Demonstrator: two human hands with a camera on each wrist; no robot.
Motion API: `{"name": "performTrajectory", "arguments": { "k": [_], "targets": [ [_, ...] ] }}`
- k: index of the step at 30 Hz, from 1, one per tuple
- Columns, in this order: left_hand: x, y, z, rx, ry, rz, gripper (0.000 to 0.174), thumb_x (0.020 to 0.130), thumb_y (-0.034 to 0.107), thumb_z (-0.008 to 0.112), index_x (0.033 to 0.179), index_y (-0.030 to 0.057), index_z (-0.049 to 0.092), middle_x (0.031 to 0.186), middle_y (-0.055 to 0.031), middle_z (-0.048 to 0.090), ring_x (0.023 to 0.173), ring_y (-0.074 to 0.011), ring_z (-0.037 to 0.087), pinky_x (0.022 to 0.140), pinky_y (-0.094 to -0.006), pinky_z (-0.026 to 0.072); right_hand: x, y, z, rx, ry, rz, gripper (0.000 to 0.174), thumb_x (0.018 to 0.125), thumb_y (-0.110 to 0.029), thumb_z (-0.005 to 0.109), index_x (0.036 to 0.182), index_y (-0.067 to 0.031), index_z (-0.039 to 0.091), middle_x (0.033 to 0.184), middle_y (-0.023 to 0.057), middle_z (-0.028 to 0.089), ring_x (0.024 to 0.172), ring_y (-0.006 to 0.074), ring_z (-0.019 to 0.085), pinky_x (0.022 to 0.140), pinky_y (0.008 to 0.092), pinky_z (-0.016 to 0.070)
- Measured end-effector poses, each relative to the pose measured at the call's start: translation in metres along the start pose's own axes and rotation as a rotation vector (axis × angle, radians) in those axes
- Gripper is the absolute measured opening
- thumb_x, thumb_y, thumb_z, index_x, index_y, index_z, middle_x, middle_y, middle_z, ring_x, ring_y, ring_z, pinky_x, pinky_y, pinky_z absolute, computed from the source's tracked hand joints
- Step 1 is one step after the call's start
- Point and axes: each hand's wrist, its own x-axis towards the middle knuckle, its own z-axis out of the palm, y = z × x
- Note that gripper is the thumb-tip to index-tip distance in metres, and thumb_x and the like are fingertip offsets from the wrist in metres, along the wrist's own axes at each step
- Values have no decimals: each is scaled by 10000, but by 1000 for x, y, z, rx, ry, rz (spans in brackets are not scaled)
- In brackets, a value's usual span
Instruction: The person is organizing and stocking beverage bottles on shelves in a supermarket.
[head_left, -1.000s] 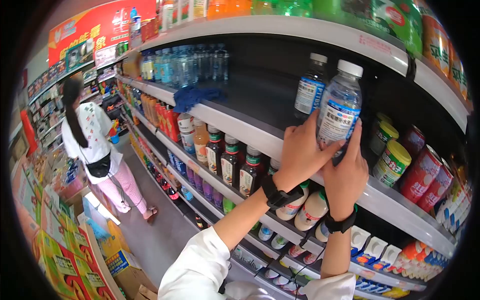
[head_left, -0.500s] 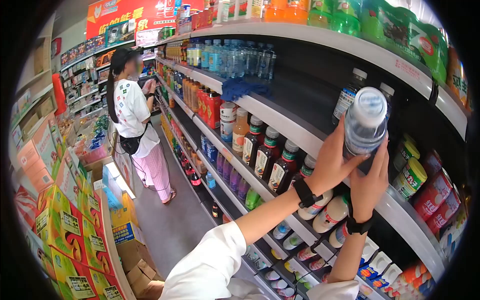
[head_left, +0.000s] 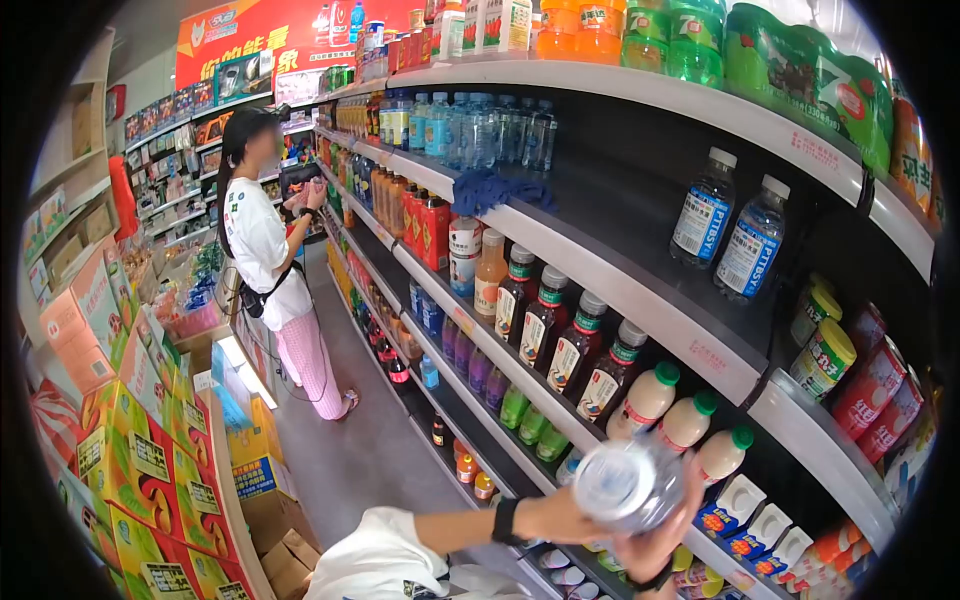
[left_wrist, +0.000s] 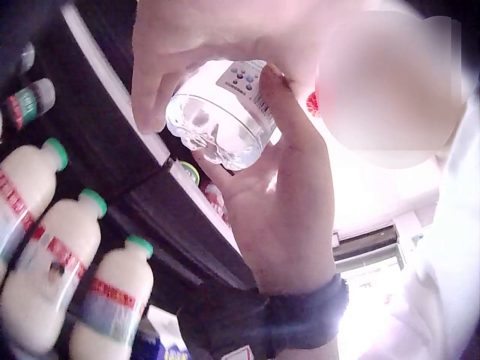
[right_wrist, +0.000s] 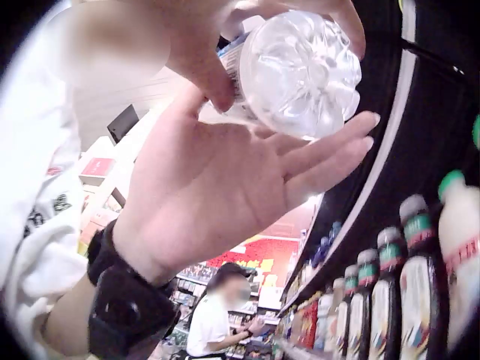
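Observation:
Both hands hold one clear drink bottle [head_left: 625, 487] in front of the shelves, its white cap tipped up towards the head camera. My left hand [head_left: 552, 520] grips it from the left, and my right hand [head_left: 668, 522] from the right. In the left wrist view, the right thumb lies along the label of the bottle [left_wrist: 223, 120]. The ribbed base of the bottle [right_wrist: 307, 75] faces the right wrist camera, with fingers of the left hand [right_wrist: 217, 180] stretched past it. Two similar blue-labelled bottles [head_left: 727, 222] stand upright on the dark upper shelf.
A blue cloth [head_left: 495, 190] hangs over the edge of the upper shelf [head_left: 610, 270]. Below stand dark bottles [head_left: 545, 320] and green-capped milk bottles [head_left: 643, 400]. Cans [head_left: 823, 358] stand to the right. Along the aisle are a person [head_left: 270, 250] and stacked cartons [head_left: 150, 440].
Both hands have carried the bottle down and away from the upper shelf, tipping its cap towards the head camera. The person in the aisle has turned towards the shelves.

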Motion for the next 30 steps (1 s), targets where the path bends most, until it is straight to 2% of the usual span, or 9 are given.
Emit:
{"name": "performTrajectory", "arguments": {
  "k": [1,2,3,4,6,14,22,23,30],
  "targets": [
    [-18,-20,12,418,136,307,470,806,217,654,1221,64,496,1296,-119,449,1203,-261,396,1053,-371,232,-31,-4,10,23,30,-6,747,821,-371,611,1419,-221,189,1342,286,314,1210,445,378,947,517,351],
    [-45,-36,21,145,65,120,497,792,230,678,1223,64,495,1298,-112,449,1209,-238,391,1049,-356,230,-58,-11,18,47,60,-13,783,798,-311,658,1421,-236,188,1342,287,312,1209,447,378,944,516,356],
    [-62,-26,36,0,343,55,512,789,257,687,1222,64,496,1284,-115,460,1198,-243,400,1039,-356,241,-71,-27,18,34,-36,69,705,822,-270,628,1397,-147,238,1339,286,321,1193,444,384,945,514,343],
    [-90,-46,33,114,52,-115,595,780,280,696,1261,41,440,1308,-129,427,1204,-246,389,1042,-358,233,-81,-42,18,22,-131,152,635,845,-228,598,1373,-57,289,1335,286,330,1177,441,389,946,512,329],
    [-114,-41,26,-7,8,-272,673,775,282,700,1297,14,371,1331,-146,385,1212,-252,378,1045,-365,230,-102,-56,31,134,-180,186,720,849,-281,593,1420,-106,191,1382,306,223,1225,502,285,971,576,251],
    [-169,-13,-7,-29,158,-359,717,762,246,714,1309,1,318,1314,-150,382,1196,-253,390,1028,-365,273,-123,-100,69,371,-315,394,846,772,-65,648,1439,-182,141,1410,280,210,1261,475,272,1006,521,266],
    [-206,25,-38,-92,225,-542,578,790,261,691,1238,14,423,1212,-119,494,1118,-233,468,965,-353,348,-127,-141,102,290,-380,502,733,693,-88,724,1319,-3,352,1341,248,348,1218,419,362,991,447,324],
    [-207,34,-45,-58,205,-532,552,796,261,684,1227,17,440,1204,-117,506,1107,-235,479,960,-351,353,-123,-134,111,437,-275,383,901,709,-156,740,1420,-251,195,1335,278,331,1205,444,387,941,506,367],
    [-239,46,-59,-30,279,-480,458,806,217,671,1184,29,494,1158,-104,549,1069,-230,517,917,-347,387,-119,-156,129,459,-340,374,964,647,-87,772,1411,-285,218,1330,256,360,1195,436,406,939,492,377]
  ]
}}
